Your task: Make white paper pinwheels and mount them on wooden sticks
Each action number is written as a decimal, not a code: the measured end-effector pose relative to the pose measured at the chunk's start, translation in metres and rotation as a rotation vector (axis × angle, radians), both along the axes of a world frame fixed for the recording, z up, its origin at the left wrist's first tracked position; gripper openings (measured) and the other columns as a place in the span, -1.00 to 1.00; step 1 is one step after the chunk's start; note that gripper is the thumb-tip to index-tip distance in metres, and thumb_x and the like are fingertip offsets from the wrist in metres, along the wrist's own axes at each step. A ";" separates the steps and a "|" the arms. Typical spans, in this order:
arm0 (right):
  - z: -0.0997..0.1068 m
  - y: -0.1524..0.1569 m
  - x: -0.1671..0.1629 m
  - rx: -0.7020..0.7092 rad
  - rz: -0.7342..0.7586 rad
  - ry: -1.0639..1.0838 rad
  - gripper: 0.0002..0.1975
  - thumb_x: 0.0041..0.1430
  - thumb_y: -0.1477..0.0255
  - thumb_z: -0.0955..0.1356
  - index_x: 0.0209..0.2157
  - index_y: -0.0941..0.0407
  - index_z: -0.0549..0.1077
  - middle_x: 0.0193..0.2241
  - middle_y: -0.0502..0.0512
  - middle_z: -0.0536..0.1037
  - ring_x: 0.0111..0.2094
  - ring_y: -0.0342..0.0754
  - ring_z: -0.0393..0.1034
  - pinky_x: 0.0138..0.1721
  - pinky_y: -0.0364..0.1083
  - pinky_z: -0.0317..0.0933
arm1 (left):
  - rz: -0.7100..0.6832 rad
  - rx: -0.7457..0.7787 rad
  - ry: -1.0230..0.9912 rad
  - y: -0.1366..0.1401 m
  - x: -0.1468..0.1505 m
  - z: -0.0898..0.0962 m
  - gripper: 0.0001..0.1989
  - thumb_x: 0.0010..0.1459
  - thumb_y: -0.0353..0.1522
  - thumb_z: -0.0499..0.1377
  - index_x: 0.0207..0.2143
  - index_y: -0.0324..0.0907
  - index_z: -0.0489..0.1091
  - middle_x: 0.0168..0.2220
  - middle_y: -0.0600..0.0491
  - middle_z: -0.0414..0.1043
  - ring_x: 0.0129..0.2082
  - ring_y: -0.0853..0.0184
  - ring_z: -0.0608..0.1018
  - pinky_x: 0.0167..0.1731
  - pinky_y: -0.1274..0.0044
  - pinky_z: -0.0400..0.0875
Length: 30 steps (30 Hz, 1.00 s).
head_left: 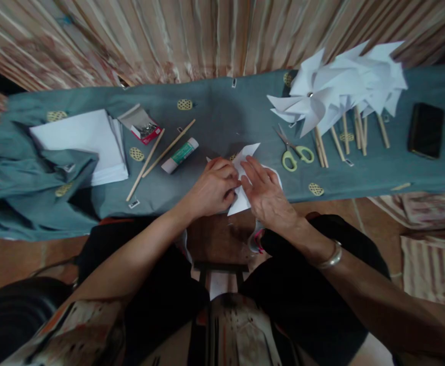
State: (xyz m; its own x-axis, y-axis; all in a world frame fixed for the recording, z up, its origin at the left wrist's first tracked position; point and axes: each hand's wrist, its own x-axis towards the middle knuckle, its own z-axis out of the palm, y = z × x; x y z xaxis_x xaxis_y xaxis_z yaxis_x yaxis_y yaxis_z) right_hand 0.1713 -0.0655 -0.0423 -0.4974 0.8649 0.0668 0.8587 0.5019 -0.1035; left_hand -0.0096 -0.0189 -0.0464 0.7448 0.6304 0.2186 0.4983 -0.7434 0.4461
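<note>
A white paper pinwheel [239, 202] with bent points lies at the front of the table between my hands. My left hand [215, 187] has its fingers curled and pinches the paper near its middle. From the right, my right hand [266, 195] grips the same pinwheel, thumb near the centre and fingers bent over one blade. The two hands' fingertips meet around the centre and hide what is there. Just right of them lie scissors [295, 151] with green handles. A glue stick [180, 155] rests to the left.
At left are a stack of white paper [88, 137], an opened small box [141, 124] of metal pieces and two wooden sticks [169, 148]. Several pinwheels [354, 76] on sticks lie at the back right, near a dark phone [426, 130]. A teal cloth [222, 117] covers the table.
</note>
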 end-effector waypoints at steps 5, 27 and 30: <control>-0.005 -0.004 0.011 0.018 -0.006 0.056 -0.62 0.31 0.54 0.10 0.06 0.17 0.38 0.28 0.32 0.22 0.38 0.14 -0.14 0.17 0.23 0.05 | 0.051 0.008 -0.059 0.002 0.002 -0.006 -0.73 0.19 -0.40 0.06 -0.18 -0.24 0.53 -0.19 -0.05 0.52 -0.02 0.16 0.40 0.07 0.22 0.27; -0.017 -0.013 0.008 0.048 -0.152 0.228 -0.53 0.26 0.56 0.12 0.15 0.06 0.34 0.31 0.19 0.13 0.38 0.21 -0.20 0.19 0.29 0.03 | 0.031 0.122 0.123 0.003 0.016 0.004 -0.66 0.28 -0.36 -0.02 -0.31 -0.25 0.55 -0.25 -0.08 0.48 0.00 0.13 0.39 0.23 0.07 0.08; -0.014 -0.011 0.009 0.047 -0.172 0.228 -0.55 0.23 0.57 0.14 0.09 0.06 0.39 0.31 0.19 0.14 0.37 0.23 -0.16 0.17 0.29 0.09 | 0.025 0.165 0.135 0.004 0.016 0.004 -0.67 0.27 -0.38 -0.01 -0.34 -0.24 0.54 -0.27 -0.06 0.48 -0.01 0.13 0.41 0.22 0.07 0.11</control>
State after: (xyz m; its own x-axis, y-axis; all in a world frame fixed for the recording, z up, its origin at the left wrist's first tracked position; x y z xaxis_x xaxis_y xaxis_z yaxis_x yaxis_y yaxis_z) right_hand 0.1807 -0.0768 -0.0565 -0.3116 0.9283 0.2027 0.8886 0.3602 -0.2838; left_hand 0.0065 -0.0151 -0.0427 0.7587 0.6133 0.2195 0.5647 -0.7873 0.2476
